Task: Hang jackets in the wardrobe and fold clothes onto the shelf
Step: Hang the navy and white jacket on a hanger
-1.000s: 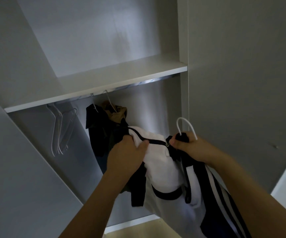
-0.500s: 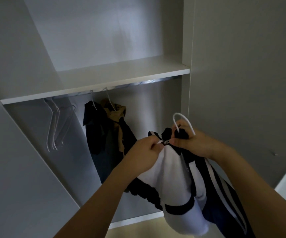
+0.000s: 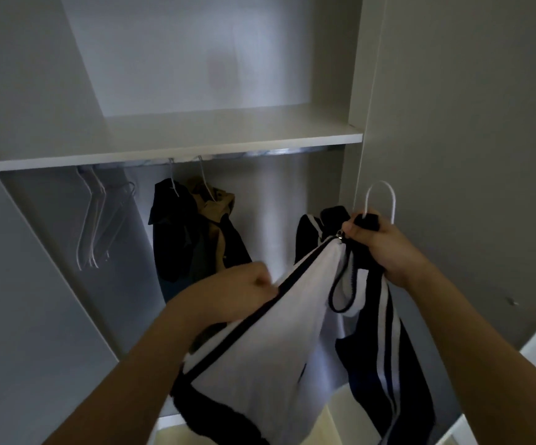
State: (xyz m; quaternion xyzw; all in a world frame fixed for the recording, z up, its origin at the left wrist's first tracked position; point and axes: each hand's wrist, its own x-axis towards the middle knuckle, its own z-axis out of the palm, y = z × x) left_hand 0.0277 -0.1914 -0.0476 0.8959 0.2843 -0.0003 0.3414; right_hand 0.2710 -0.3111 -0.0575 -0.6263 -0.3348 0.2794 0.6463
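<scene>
In the head view, a white-and-dark jacket is being held up in front of the open wardrobe, below the shelf and toward its right end. The right hand is being kept closed around the collar and the neck of a white hanger, whose hook is left sticking up free above the fist, probably so that it can be slipped over the rail without a change of grip. The left hand is being kept pinched shut on the zipped front edge, lower down and to the left, so that the front is drawn taut away from the collar; this looks like straightening or closing the garment before it is hung. Under the middle of the shelf, a dark jacket and a tan one are already hanging side by side from the rail. Empty hangers are bunched near the shelf's left end. The stretch of rail at the right end is being left bare, which is judged the likely spot for this jacket. Nothing is lying on the shelf yet, so the folding part appears not begun.
</scene>
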